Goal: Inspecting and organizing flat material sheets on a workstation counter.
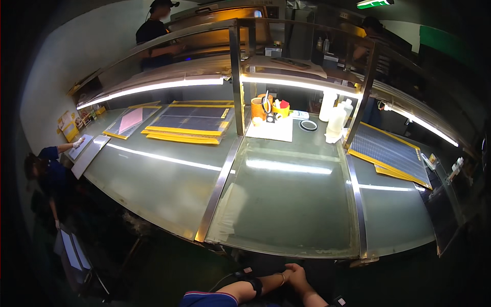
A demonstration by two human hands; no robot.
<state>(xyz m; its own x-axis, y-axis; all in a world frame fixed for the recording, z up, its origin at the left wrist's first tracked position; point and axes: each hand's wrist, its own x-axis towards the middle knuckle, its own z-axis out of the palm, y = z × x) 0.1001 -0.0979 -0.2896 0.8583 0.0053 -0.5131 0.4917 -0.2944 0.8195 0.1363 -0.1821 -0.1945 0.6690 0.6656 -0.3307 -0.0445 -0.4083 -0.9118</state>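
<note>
My left hand (287,275) and my right hand (298,280) meet in front of my body, below the near edge of the glass-topped worktable (286,210). The right hand is closed over the left, so the left fingers are hidden. No object shows between them. A thin bracelet (281,278) circles my left wrist, and a black band (254,284) wraps the left forearm. Both hands are apart from the tabletop.
Metal posts (236,77) carry a shelf with tube lights. Yellow-edged dark screens (189,118) lie left, another screen (386,151) right. White bottles (336,123), an orange cup (258,108) and a tape roll (308,125) stand at the back. A co-worker (46,166) handles panels at left; others stand behind.
</note>
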